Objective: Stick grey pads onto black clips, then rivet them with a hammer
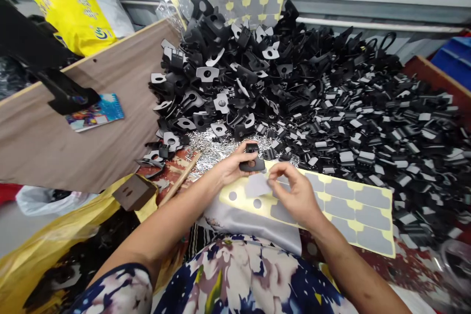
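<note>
In the head view, my left hand point(238, 163) is closed around a black clip point(253, 165), held near a scatter of metal pins point(211, 146). My right hand point(296, 189) is pinched together on the edge of a grey sticker point(256, 185), which sits just below the clip and over the yellow sheet point(240, 207), while a heap of black parts point(265, 78) lies beyond both hands

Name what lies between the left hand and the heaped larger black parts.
Loose silver pins lie between the left hand and that heap, in the head view.
</note>
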The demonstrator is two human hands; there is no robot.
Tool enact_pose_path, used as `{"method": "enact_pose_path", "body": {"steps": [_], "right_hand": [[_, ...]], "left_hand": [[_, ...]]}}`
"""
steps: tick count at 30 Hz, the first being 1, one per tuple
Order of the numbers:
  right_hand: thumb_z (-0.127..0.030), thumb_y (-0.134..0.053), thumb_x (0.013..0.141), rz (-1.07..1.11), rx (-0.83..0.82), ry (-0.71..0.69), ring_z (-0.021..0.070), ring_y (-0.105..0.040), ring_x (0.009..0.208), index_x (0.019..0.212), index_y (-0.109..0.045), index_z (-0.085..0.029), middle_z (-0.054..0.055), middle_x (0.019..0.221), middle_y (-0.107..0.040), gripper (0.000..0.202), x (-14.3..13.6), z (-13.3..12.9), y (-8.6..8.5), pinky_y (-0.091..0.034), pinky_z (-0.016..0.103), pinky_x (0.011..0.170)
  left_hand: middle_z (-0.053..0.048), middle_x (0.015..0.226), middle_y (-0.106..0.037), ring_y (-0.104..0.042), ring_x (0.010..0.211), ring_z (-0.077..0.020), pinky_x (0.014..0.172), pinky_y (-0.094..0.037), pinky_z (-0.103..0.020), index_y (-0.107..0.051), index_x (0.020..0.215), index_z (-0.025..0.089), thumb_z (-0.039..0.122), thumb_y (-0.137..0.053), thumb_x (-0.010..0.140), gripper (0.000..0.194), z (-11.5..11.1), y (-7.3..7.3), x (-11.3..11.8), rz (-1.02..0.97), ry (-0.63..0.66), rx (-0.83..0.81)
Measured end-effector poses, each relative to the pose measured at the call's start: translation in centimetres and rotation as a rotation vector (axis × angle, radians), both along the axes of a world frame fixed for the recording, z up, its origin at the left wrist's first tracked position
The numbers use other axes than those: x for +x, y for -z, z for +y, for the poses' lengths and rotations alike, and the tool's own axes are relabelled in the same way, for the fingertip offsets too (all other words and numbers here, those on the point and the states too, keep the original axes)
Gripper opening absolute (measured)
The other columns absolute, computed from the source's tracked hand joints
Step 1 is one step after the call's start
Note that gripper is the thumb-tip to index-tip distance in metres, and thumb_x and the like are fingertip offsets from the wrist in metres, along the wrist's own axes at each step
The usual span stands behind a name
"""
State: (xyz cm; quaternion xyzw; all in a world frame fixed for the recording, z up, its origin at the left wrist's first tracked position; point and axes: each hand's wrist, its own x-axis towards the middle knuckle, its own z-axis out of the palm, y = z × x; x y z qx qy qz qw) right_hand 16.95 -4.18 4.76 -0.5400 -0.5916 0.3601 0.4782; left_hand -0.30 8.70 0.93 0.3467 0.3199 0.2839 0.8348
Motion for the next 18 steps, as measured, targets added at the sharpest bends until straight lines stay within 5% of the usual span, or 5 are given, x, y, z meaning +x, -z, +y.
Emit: {"method": "enact_pose_path", "body": {"steps": [2, 7, 18], "right_hand": [[-0.021, -0.07, 0.087, 0.022, 0.034, 0.135, 0.0199, -0.064, 0.089, 0.101, -0.064, -0.026, 0.001, 0.091, -0.066, 0.016, 1.2, 0.8, 1.2, -0.054, 0.037, 0.087], [-0.024, -0.07, 0.088, 0.03, 0.049, 0.178, 0.0198, -0.064, 0.09, 0.098, -0.064, -0.026, 0.002, 0.092, -0.066, 0.012, 1.8, 1.3, 3.4, -0.052, 0.038, 0.09], [-0.029, -0.07, 0.089, 0.029, 0.064, 0.188, 0.0205, -0.062, 0.088, 0.097, -0.064, -0.025, 0.003, 0.091, -0.066, 0.01, 1.1, 1.3, 4.7, -0.052, 0.038, 0.087]], "left_hand": [[-0.005, 0.101, -0.063, -0.06, 0.074, -0.0146, 0.063, -0.054, -0.026, -0.061, 0.125, 0.027, 0.038, -0.082, 0.082, 0.049, -1.8, -0.7, 0.0, -0.106, -0.046, -0.084], [-0.009, 0.115, -0.067, -0.064, 0.085, -0.022, 0.067, -0.058, -0.035, -0.064, 0.122, 0.025, 0.052, -0.074, 0.087, 0.045, -5.0, -1.2, 0.7, -0.214, -0.078, -0.158], [-0.009, 0.115, -0.065, -0.065, 0.082, -0.0204, 0.06, -0.055, -0.03, -0.062, 0.12, 0.026, 0.05, -0.068, 0.091, 0.039, -5.8, -1.2, 1.0, -0.253, -0.08, -0.154]]}}
